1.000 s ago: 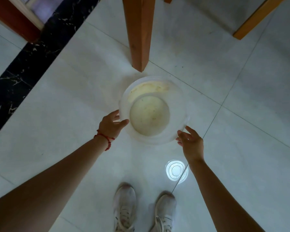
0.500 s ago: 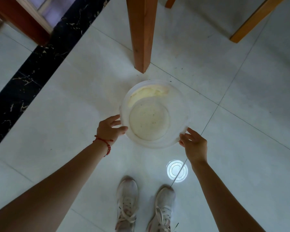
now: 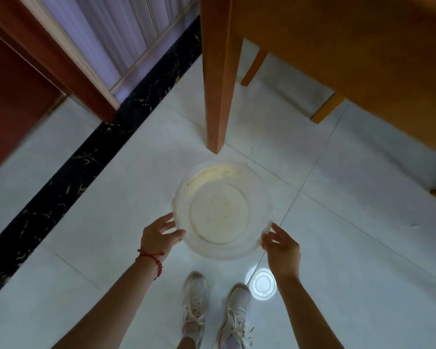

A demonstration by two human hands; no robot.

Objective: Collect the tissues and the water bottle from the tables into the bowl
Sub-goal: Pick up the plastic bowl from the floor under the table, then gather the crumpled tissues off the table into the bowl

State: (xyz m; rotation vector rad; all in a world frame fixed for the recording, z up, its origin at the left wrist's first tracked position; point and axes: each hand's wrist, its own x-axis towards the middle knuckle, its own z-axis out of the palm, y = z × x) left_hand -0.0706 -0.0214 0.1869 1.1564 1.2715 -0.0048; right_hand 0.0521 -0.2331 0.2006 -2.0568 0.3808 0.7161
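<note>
Below, from the head view, a round translucent plastic bowl (image 3: 223, 210) is held between both hands over a glossy pale tiled floor (image 3: 350, 248). Its walls are cloudy white and smooth, its flat circular base shows a faint ring, and a yellowish stain smears the far inner wall. Nothing lies inside it. The left hand (image 3: 159, 238) grips the near-left rim, thumb laid over the edge and fingers curled beneath; a thin red beaded cord (image 3: 151, 259) circles that wrist. The right hand (image 3: 282, 248) clasps the near-right rim, fingers spread along the outside of the wall. Just beyond the bowl a square wooden leg (image 3: 218, 79) comes down to the tiles, carrying a warm orange-brown tabletop (image 3: 350, 54) whose upper surface is out of sight. A black marble strip (image 3: 91, 157) with gold veining crosses the floor at left. Two white laced sneakers (image 3: 194, 306) stand below the bowl, and a bright ringed light reflection (image 3: 261, 283) glares on the tile beside the right shoe
</note>
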